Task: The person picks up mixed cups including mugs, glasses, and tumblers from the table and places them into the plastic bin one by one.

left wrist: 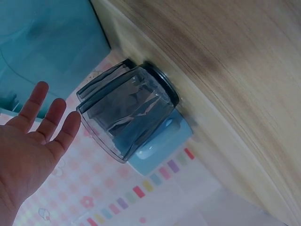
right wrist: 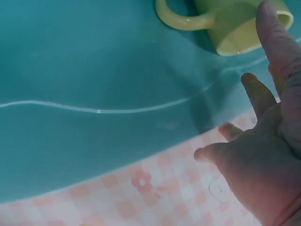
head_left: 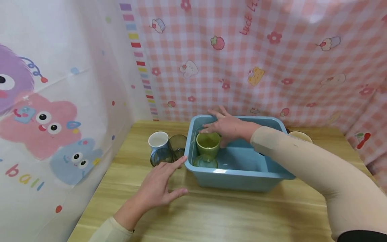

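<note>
My right hand (head_left: 226,127) reaches over the far left part of a blue plastic basin (head_left: 235,181), its fingers spread beside a green mug (head_left: 208,149). In the right wrist view the thumb lies across the mug (right wrist: 230,23) and the other fingers stand apart; whether the thumb touches is unclear. A clear glass cup (head_left: 205,162) sits in front of the mug inside the basin. My left hand (head_left: 157,185) is outstretched, index fingertip at the basin's near left corner. Just left of the basin stand two dark see-through glasses (head_left: 177,144) (left wrist: 131,108) and a blue mug (head_left: 158,139).
Partly hidden behind the right sleeve, a cream-coloured cup (head_left: 300,136) stands right of the basin. Everything rests on a wood-grain table (head_left: 211,215). A pink checked cloth (head_left: 199,84) hangs behind, and a white cartoon cloth (head_left: 90,101) hangs at left.
</note>
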